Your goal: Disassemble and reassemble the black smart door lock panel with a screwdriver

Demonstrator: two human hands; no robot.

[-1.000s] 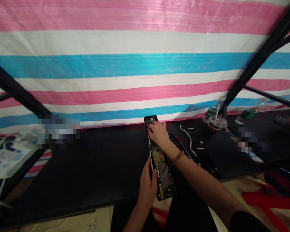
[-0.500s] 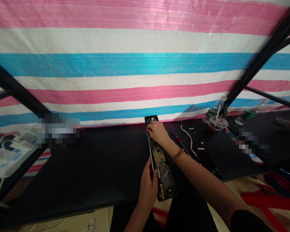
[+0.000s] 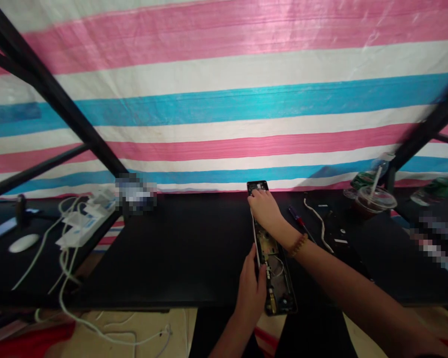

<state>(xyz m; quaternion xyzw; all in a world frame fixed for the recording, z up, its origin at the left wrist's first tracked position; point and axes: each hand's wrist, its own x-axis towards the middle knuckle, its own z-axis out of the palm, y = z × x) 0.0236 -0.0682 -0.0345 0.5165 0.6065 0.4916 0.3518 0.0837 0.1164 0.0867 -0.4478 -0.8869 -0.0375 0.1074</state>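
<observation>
A long black door lock housing, opened to show its inner parts, lies lengthwise before me, its near end jutting past the table edge. Inside it are a gold-coloured plate, a brass cylinder and thin wires. My left hand grips the housing's left side, thumb at the rim. A white wire runs up along that side to my right hand. The right fingers are pinched together at the wire's upper end, inside the far part of the housing; their tips are partly hidden.
Right of the housing lie a screwdriver, a white cord and a dark panel. Farther right stand a lidded cup with a straw and a plastic bottle. At left are a power strip with cables and a white mouse.
The view has swung left, so everything sits farther right in the picture. Both hands keep nearly the same places on the housing.
</observation>
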